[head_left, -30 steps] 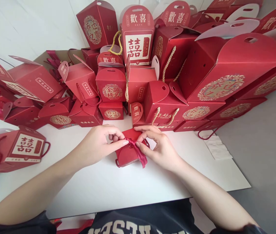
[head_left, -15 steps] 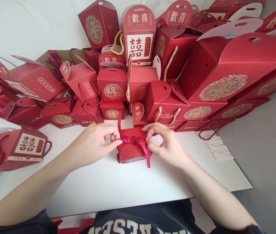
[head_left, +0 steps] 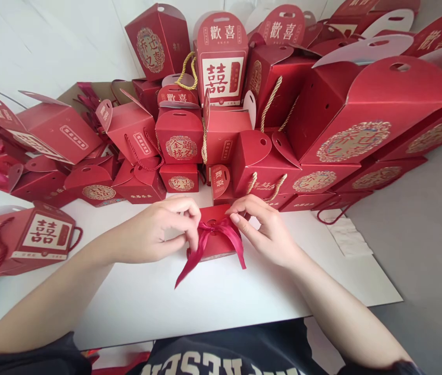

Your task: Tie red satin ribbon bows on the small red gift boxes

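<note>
Small box (head_left: 217,244): smooth paperboard under glossy cloth ribbon (head_left: 214,227). Beneath it: smooth worktop (head_left: 166,304). Behind it: paperboard cartons (head_left: 267,173), softly glossy.

Small red box (head_left: 219,247) between left hand (head_left: 153,232) and right hand (head_left: 266,229), shiny crimson ribbon (head_left: 213,228) knotted on top, one pointed tail slanting below the left, the other hanging near the right.

Holds both forearms (head_left: 62,286) slanted inward (bare, wrists nearly straight), curls the fingers of the left hand (head_left: 158,229), and keeps thumb and forefinger of the right hand (head_left: 268,229) close together.
</note>
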### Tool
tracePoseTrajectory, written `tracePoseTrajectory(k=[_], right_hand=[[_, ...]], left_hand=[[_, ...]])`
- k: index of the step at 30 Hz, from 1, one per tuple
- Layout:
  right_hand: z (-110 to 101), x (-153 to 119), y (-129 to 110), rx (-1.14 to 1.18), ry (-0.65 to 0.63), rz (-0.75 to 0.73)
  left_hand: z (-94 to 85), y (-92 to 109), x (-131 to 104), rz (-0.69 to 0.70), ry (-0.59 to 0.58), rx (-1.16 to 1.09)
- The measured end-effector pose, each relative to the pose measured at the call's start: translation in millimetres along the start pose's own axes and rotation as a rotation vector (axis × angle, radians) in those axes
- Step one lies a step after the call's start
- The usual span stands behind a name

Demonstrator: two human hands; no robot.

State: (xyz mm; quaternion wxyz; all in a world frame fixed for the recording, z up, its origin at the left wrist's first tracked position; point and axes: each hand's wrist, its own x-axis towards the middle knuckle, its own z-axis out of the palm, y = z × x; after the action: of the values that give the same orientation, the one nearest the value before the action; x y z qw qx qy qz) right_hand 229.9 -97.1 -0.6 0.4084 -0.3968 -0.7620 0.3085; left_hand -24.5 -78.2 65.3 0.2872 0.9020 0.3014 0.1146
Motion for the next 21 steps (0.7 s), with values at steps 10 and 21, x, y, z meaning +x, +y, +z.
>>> tracePoseTrajectory(k=[10,21], right_hand=[[2,-9,-12,-0.341,-0.114,-0.255],[8,-7,1,-0.392,-0.005,-0.299]], left_hand=[[-3.0,-15,-4,0.196,0.095,0.409],[-1.0,-28,-3,0.334,0.225,0.538]])
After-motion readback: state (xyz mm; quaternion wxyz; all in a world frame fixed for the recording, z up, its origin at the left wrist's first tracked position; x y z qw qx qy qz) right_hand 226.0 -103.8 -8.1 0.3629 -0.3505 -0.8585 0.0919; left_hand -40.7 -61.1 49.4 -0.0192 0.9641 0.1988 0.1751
